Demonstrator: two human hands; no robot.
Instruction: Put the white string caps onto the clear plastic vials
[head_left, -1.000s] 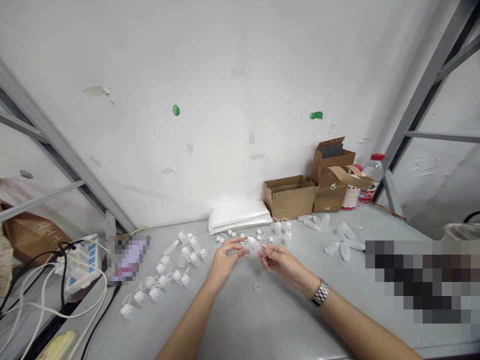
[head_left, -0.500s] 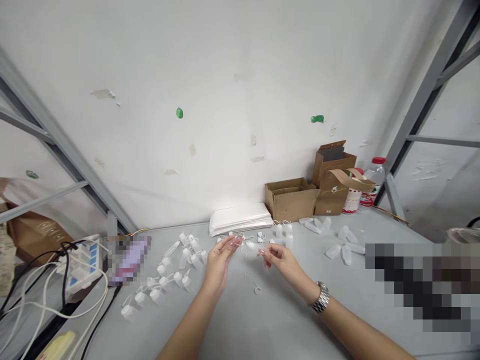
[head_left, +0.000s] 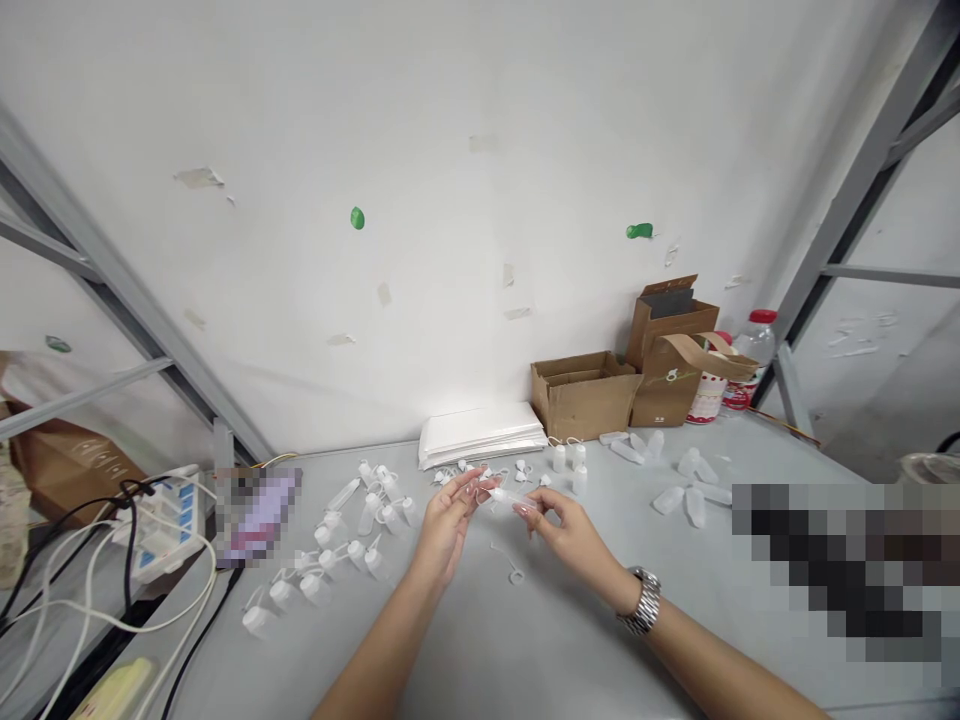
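Between my two hands, above the grey table, is a small translucent bottle (head_left: 511,497) lying sideways with a white cap part at its left end. My left hand (head_left: 448,515) has its fingertips closed on that cap end. The other end is pinched by my right hand (head_left: 559,522), which has a metal watch at the wrist. Below them a loose white ring with a thin strap (head_left: 516,576) lies on the table. Small white caps (head_left: 522,468) are scattered behind my hands. Several capped bottles (head_left: 328,562) stand or lie to the left.
Uncapped translucent bottles (head_left: 694,507) lie at the right. White sheets (head_left: 480,436), an open cardboard box (head_left: 589,403), a brown paper bag (head_left: 664,385) and red-capped containers are along the wall. A power strip (head_left: 169,530) with cables is at the left edge.
My right hand has moved slightly left, closer to my left hand. The bottle now shows stretched between the fingertips of both hands. The view has shifted a little.
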